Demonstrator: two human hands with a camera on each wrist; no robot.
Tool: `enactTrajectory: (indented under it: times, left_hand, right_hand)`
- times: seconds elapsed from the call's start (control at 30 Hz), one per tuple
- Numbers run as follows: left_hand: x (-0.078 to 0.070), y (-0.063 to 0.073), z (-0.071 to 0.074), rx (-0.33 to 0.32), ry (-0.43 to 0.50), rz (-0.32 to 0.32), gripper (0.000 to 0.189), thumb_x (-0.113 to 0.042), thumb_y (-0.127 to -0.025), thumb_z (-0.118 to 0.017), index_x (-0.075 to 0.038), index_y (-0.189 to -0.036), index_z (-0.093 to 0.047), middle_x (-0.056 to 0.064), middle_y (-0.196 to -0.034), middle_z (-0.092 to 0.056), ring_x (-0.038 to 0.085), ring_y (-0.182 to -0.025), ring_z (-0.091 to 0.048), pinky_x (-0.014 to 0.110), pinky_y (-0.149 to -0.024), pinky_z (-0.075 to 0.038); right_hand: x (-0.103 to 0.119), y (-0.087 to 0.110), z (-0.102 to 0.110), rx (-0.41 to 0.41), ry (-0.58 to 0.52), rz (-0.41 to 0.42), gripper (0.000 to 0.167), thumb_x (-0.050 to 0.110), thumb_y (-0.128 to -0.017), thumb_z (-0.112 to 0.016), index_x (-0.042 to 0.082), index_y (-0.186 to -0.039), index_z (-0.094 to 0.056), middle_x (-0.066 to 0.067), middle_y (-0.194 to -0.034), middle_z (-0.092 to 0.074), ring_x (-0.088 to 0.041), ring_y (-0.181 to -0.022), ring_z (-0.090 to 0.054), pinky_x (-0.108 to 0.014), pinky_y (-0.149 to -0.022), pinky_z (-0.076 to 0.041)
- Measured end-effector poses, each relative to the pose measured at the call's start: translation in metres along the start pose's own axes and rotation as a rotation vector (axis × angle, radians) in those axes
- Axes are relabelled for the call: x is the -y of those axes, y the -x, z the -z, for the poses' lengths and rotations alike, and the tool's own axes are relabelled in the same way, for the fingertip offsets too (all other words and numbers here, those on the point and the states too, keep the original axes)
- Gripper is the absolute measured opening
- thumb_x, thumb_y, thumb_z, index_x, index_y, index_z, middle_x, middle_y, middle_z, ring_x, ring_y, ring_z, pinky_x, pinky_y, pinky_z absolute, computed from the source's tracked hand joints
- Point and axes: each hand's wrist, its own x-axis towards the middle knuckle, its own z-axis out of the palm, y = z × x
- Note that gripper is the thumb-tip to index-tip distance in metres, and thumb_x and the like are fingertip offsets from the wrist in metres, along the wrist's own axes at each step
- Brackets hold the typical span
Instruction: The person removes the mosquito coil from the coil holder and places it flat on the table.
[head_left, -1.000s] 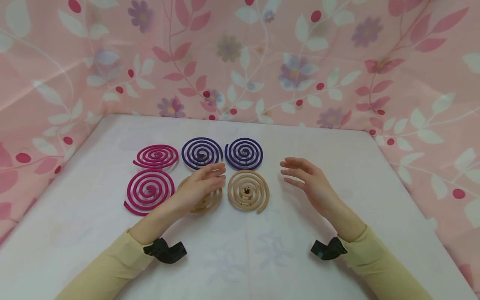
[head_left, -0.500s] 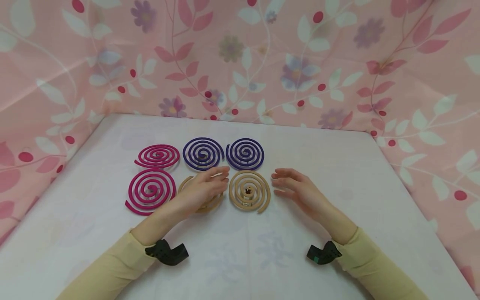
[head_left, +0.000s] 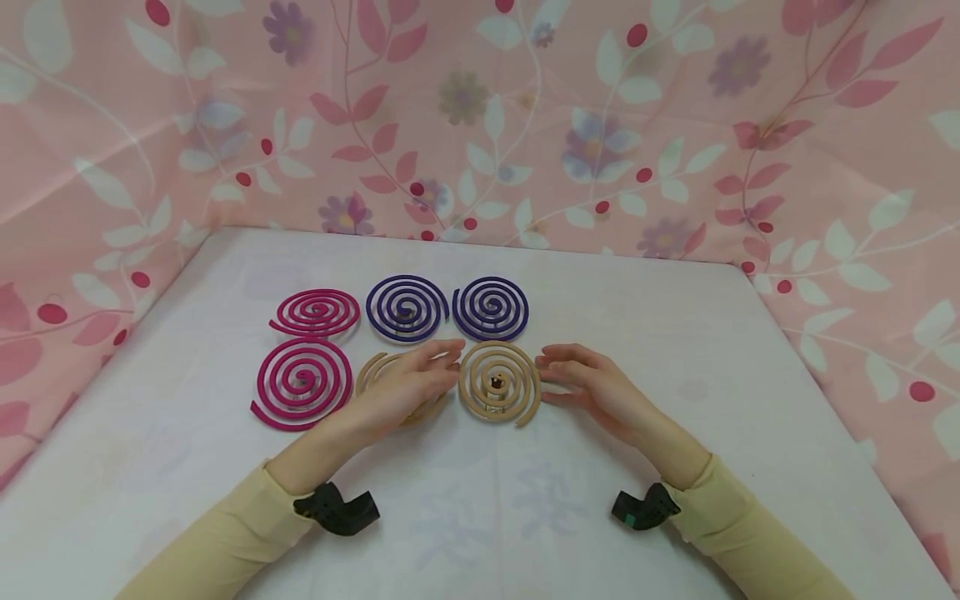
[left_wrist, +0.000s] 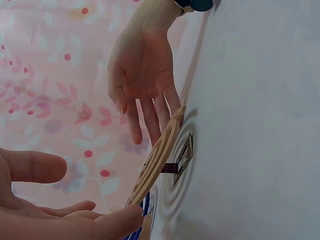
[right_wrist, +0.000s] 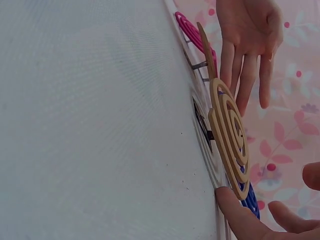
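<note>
A tan mosquito coil (head_left: 498, 367) is raised on a small metal stand (left_wrist: 185, 159) between my two hands. My left hand (head_left: 405, 387) is at its left edge, fingertips right at the rim, and partly covers a second tan coil (head_left: 369, 371). At the right edge my right hand (head_left: 600, 387) has its fingertips against the rim, fingers loosely bent. In the right wrist view the same coil (right_wrist: 227, 145) shows edge-on above its stand, with right-hand fingers (right_wrist: 240, 215) beside its lower end. Neither hand is curled round anything.
Two purple coils (head_left: 405, 287) stand behind the tan ones. To the left are two pink coils (head_left: 303, 354), one behind the other. A white cloth (head_left: 480, 533) covers the table, and a pink floral curtain (head_left: 465, 150) hangs at the back and sides.
My right hand has moved left and toward me, up to the right edge of the tan coil. My left hand has shifted slightly right and nearer. The coils have stayed in place.
</note>
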Motion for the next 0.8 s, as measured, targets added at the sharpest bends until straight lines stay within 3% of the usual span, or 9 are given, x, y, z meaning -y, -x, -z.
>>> enactTrajectory:
  times: [0.37,0.8]
  left_hand:
    - [0.0027,-0.0031,-0.0042,0.042,0.125,0.018,0.059,-0.008,-0.102,-0.041,0.003,-0.156,-0.020,0.022,-0.165,-0.013,0.035,-0.152,-0.019,0.048,-0.121,-0.023]
    - [0.0028,-0.0023,-0.0023,0.022,0.123,0.022,0.057,-0.009,-0.103,-0.041,0.004,-0.155,-0.023,0.022,-0.164,-0.017,0.037,-0.149,-0.026,0.048,-0.119,-0.028]
  right_hand:
    - [0.0018,-0.0004,-0.0019,0.011,-0.079,-0.023,0.051,0.012,-0.102,-0.048,-0.011,-0.145,-0.033,-0.027,-0.143,-0.046,-0.029,-0.124,-0.058,-0.050,-0.097,-0.054]
    - [0.0025,-0.0002,-0.0003,-0.004,-0.089,-0.017,0.050,0.014,-0.101,-0.053,-0.010,-0.142,-0.038,-0.023,-0.138,-0.053,-0.030,-0.122,-0.061,-0.049,-0.098,-0.054]
